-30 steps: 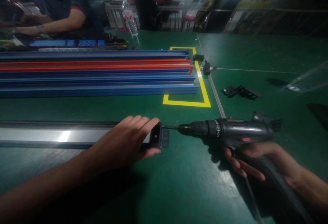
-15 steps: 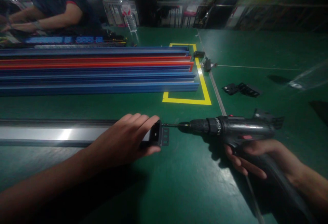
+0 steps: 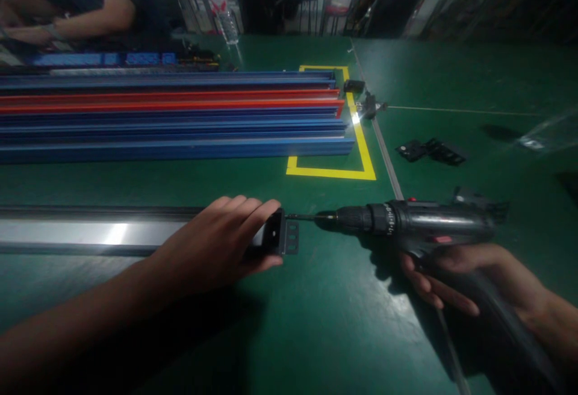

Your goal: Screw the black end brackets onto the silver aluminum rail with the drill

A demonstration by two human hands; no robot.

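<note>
My left hand (image 3: 226,232) is wrapped over the right end of a long silver metal profile (image 3: 99,232), fingers on its far side and thumb on the near side. A black end bracket (image 3: 292,238) with slots sits at that end, partly under my fingers. My right hand (image 3: 456,274) grips the handle of a black cordless drill (image 3: 424,220), which lies level and points left. Its long thin bit (image 3: 304,218) reaches the upper part of the bracket's end face. Whether a screw sits at the tip is too small to tell.
Blue and red profiles (image 3: 180,147) lie side by side beyond my left hand, ending inside a yellow tape outline (image 3: 329,173). Loose black brackets (image 3: 431,150) rest on the green table (image 3: 338,323). A plastic bottle (image 3: 223,15) stands farther back, near a seated person (image 3: 90,9).
The view has shifted slightly, so the background sits a little higher. My left hand, the drill and the bracket keep the same arrangement, with the bit still at the end face.
</note>
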